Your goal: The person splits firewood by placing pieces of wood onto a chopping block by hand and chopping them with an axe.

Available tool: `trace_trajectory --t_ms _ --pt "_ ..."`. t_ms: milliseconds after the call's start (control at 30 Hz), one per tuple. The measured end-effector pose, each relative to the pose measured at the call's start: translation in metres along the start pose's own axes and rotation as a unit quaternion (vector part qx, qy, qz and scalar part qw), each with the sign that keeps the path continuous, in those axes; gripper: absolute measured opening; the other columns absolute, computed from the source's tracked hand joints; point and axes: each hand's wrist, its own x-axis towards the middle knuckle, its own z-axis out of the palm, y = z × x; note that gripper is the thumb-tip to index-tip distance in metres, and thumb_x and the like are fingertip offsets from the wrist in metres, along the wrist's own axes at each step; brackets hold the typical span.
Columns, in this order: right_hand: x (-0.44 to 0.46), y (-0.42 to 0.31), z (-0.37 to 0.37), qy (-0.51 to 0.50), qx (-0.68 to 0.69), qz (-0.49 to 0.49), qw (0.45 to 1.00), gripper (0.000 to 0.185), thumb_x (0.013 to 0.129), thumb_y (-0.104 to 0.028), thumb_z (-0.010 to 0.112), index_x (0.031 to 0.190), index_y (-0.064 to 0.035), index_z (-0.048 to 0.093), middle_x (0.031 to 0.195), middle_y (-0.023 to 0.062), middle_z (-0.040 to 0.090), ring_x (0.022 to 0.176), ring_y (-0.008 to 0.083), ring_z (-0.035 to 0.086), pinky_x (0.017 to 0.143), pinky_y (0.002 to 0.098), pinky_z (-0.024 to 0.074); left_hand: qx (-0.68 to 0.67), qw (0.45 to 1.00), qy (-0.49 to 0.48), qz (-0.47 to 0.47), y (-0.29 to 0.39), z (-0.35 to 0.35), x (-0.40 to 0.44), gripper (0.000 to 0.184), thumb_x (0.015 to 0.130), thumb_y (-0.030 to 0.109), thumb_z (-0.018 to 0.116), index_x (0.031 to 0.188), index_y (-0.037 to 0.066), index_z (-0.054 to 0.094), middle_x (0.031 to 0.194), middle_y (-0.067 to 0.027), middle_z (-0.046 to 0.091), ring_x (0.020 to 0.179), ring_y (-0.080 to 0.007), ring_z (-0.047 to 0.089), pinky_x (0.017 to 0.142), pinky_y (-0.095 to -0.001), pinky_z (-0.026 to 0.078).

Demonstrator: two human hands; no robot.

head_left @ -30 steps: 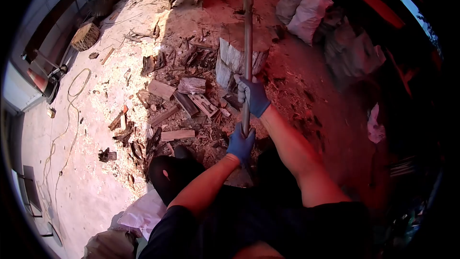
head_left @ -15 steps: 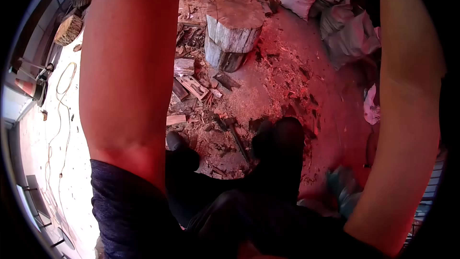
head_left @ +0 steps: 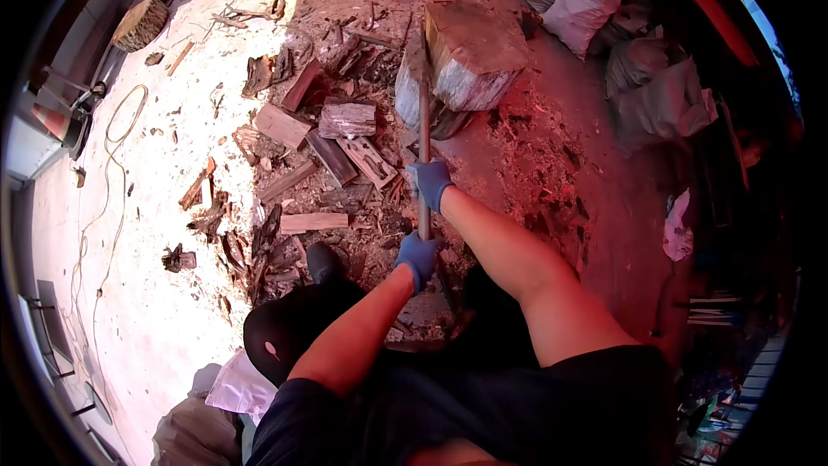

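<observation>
Gripping long handle [head_left: 424,129], L hand [head_left: 418,261] is closed below R hand [head_left: 431,183], also closed; split log [head_left: 476,47] could tip if handle's far end jams w/ sideways pull.

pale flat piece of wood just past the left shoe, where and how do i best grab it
Probably mid-length on the pale piece, from above, thumb and fingers on its two long edges: it lies crosswise, longer than wide, and its upper face is uncovered. The left hand is nearer but grips the long handle.
</observation>
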Motion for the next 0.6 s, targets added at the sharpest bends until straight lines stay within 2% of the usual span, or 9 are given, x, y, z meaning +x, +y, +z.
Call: trace_trajectory --t_ms 67,133,233,267,333,400,467,533,600 --pt "0.002 0.008 0.002 0.033 -0.009 0.004 0.999 0.017 0.090 -0.020 0.066 0.081 -0.0092 0.055 0.060 0.0019 0.054 0.044 0.0131 0.047 0.040 0.0309 0.0402 -0.047 0.999 -0.004 0.009 -0.020 -0.001 0.014 0.013 0.083 0.012 0.065 0.091 0.004 0.059 0.064 -0.0050 0.057 0.047 -0.0162 0.052 0.043 -0.0314 0.040" --pt "0.003 0.028 -0.004 0.036 -0.030 0.010 0.999 0.018 0.090 -0.021 0.066 0.086 -0.0098 0.052 0.060 0.0016 0.051 0.044 0.0137 0.047 0.040 0.0318 0.0410 -0.049 0.999 0.009 0.019 -0.061 0.000 0.036 0.016 0.082 0.013 0.066 0.094 0.005 0.059 0.068 -0.0065 0.059 0.054 -0.0181 0.056 0.048 -0.0325 0.044" --pt "0.003 0.036 -0.004 0.073 -0.031 0.045 0.996 0.028 0.089 -0.022 0.069 0.096 -0.0095 0.045 0.061 0.0032 0.049 0.044 0.0155 0.046 0.039 0.0332 0.0416 0.046 0.987 0.133 0.073 -0.143 0.004 0.093 0.024 0.080 0.015 0.073 0.096 0.006 0.057 0.063 -0.0056 0.056 0.047 -0.0151 0.051 0.041 -0.0317 0.039" --pt "0.006 0.032 -0.001 0.065 -0.016 0.041 0.997 0.028 0.088 -0.022 0.071 0.091 -0.0099 0.047 0.062 0.0023 0.049 0.044 0.0151 0.045 0.039 0.0323 0.0413 0.095 0.981 0.163 0.051 -0.119 0.009 0.077 0.025 0.081 0.017 0.072 0.097 0.005 0.057 0.068 -0.0064 0.059 0.053 -0.0158 0.055 0.048 -0.0331 0.044" --pt "-0.012 0.008 -0.004 0.023 -0.008 0.020 1.000 0.019 0.088 -0.020 0.068 0.093 -0.0117 0.051 0.055 -0.0001 0.046 0.039 0.0133 0.042 0.036 0.0322 0.0369 0.100 0.978 0.155 0.094 -0.069 0.020 0.032 0.026 0.083 0.019 0.071 0.098 0.003 0.057 0.072 -0.0073 0.061 0.062 -0.0170 0.057 0.057 -0.0343 0.047" --pt "-0.033 -0.020 -0.013 -0.009 0.006 0.042 0.999 0.019 0.089 -0.018 0.068 0.094 -0.0115 0.051 0.056 -0.0008 0.046 0.039 0.0123 0.042 0.036 0.0316 0.0367 0.097 0.980 0.139 0.108 -0.025 0.035 -0.015 0.028 0.085 0.021 0.069 0.100 0.001 0.057 0.075 -0.0088 0.062 0.068 -0.0179 0.057 0.064 -0.0352 0.047" --pt "-0.060 -0.043 -0.018 -0.035 0.020 0.065 0.997 0.018 0.090 -0.017 0.067 0.096 -0.0114 0.051 0.057 -0.0015 0.045 0.040 0.0112 0.041 0.037 0.0310 0.0365 0.075 0.982 0.131 0.116 -0.022 0.047 -0.036 0.031 0.086 0.024 0.070 0.102 0.001 0.056 0.077 -0.0104 0.061 0.068 -0.0179 0.056 0.063 -0.0364 0.047" --pt "-0.090 -0.068 -0.028 -0.063 0.076 -0.060 0.993 0.016 0.091 -0.017 0.066 0.091 -0.0096 0.053 0.059 -0.0019 0.045 0.042 0.0101 0.042 0.037 0.0299 0.0364 0.111 0.962 0.124 0.214 -0.013 0.058 -0.050 0.034 0.087 0.026 0.070 0.103 0.001 0.053 0.079 -0.0112 0.060 0.070 -0.0170 0.056 0.064 -0.0361 0.047" --pt "-0.126 -0.099 -0.043 -0.072 0.147 -0.086 0.983 0.016 0.091 -0.019 0.066 0.088 -0.0075 0.055 0.061 -0.0020 0.047 0.042 0.0101 0.043 0.038 0.0291 0.0377 0.140 0.959 0.093 0.229 0.000 0.069 -0.062 0.036 0.087 0.026 0.070 0.102 0.002 0.049 0.079 -0.0104 0.058 0.071 -0.0165 0.055 0.063 -0.0354 0.047"
